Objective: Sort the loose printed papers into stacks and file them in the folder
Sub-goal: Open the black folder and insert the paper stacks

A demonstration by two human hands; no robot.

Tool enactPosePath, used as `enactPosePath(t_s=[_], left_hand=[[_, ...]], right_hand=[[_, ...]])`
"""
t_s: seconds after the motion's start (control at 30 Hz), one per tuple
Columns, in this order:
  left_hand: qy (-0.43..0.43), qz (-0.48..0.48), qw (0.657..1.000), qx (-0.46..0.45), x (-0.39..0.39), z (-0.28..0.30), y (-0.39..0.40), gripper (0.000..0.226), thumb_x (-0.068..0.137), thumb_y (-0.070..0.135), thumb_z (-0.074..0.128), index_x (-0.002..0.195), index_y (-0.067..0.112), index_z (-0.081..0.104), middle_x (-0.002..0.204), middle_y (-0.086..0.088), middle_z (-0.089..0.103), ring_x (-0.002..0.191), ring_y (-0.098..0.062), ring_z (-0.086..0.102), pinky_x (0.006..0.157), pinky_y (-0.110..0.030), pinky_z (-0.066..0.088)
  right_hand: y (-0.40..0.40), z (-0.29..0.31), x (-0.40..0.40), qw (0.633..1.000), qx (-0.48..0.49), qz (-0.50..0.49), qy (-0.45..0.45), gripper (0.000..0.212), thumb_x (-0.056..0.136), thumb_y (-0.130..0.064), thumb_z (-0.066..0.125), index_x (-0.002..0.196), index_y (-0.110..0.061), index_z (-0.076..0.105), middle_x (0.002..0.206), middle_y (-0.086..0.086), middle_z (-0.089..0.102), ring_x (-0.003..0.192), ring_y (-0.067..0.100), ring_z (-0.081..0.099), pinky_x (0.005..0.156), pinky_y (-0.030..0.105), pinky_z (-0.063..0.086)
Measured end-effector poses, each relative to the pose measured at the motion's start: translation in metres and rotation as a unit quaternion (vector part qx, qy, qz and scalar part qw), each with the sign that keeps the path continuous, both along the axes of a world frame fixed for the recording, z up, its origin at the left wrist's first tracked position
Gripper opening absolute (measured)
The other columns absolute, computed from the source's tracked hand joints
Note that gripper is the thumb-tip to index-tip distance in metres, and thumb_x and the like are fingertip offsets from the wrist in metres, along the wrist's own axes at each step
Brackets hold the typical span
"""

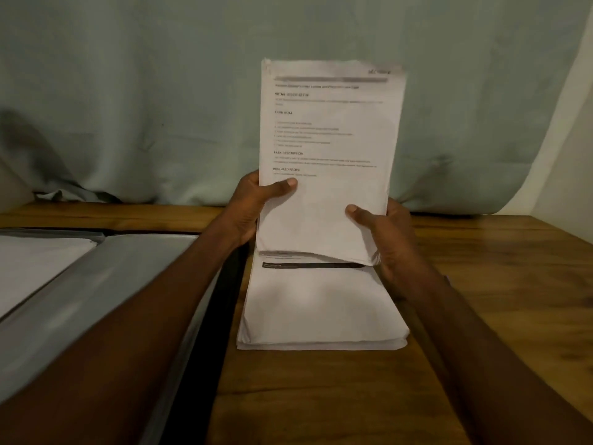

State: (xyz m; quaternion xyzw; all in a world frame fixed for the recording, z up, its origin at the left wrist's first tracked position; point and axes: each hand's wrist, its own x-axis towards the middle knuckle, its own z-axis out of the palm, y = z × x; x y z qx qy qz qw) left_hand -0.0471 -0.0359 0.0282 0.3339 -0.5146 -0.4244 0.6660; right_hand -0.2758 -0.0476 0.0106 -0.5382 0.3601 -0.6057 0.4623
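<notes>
I hold a bundle of printed papers [330,123] upright in front of me, its lower edge just above a flat stack of papers [321,313] on the wooden table [497,284]. My left hand [253,203] grips the bundle's left edge, thumb across the front page. My right hand [382,232] grips the lower right corner, thumb on the front. An open folder [134,284] with clear plastic sleeves lies to the left under my left forearm. White sheets [35,264] sit in its left page.
A pale green cloth [160,107] hangs behind the table along its back edge. A white wall [571,175] shows at the far right. Bare wood lies to the right of the stack and in front of it.
</notes>
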Motion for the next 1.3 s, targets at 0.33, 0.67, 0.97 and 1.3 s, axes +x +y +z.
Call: enactPosePath(t_s=[0.33, 0.67, 0.97, 1.3], left_hand=[[-0.171, 0.138, 0.975, 0.043, -0.022, -0.017, -0.003, 0.030, 0.087, 0.020, 0.083, 0.114, 0.022, 0.070, 0.106, 0.011, 0.072, 0.094, -0.010, 0.070, 0.077, -0.017, 0.055], [-0.158, 0.180, 0.964, 0.112, 0.006, -0.042, -0.019, 0.034, 0.085, 0.017, 0.084, 0.116, 0.012, 0.071, 0.099, -0.003, 0.073, 0.089, -0.026, 0.070, 0.075, -0.035, 0.058], [-0.084, 0.110, 0.982, 0.127, 0.022, -0.035, -0.016, 0.042, 0.082, 0.003, 0.083, 0.121, 0.008, 0.069, 0.107, -0.001, 0.075, 0.094, -0.012, 0.074, 0.085, -0.026, 0.060], [-0.078, 0.012, 0.990, 0.120, 0.032, -0.036, -0.013, 0.048, 0.079, 0.008, 0.083, 0.125, 0.010, 0.069, 0.123, -0.005, 0.074, 0.112, -0.021, 0.072, 0.102, -0.037, 0.055]], right_hand=[[-0.004, -0.018, 0.000, 0.984, 0.012, -0.065, 0.164, 0.034, 0.085, -0.004, 0.080, 0.116, -0.010, 0.067, 0.112, 0.006, 0.069, 0.101, 0.022, 0.066, 0.086, 0.033, 0.052], [-0.015, -0.025, -0.010, 0.968, 0.105, -0.004, 0.227, 0.038, 0.077, 0.003, 0.086, 0.110, 0.006, 0.066, 0.099, 0.018, 0.075, 0.077, 0.027, 0.075, 0.073, 0.037, 0.064], [-0.014, -0.010, -0.026, 0.970, 0.195, 0.126, 0.071, 0.028, 0.094, 0.017, 0.057, 0.120, 0.008, 0.063, 0.107, 0.021, 0.075, 0.085, 0.034, 0.078, 0.063, 0.027, 0.063], [-0.014, 0.000, -0.037, 0.971, 0.156, 0.177, 0.028, 0.033, 0.095, -0.005, 0.054, 0.124, -0.011, 0.068, 0.122, 0.011, 0.074, 0.112, 0.030, 0.067, 0.098, 0.047, 0.055]])
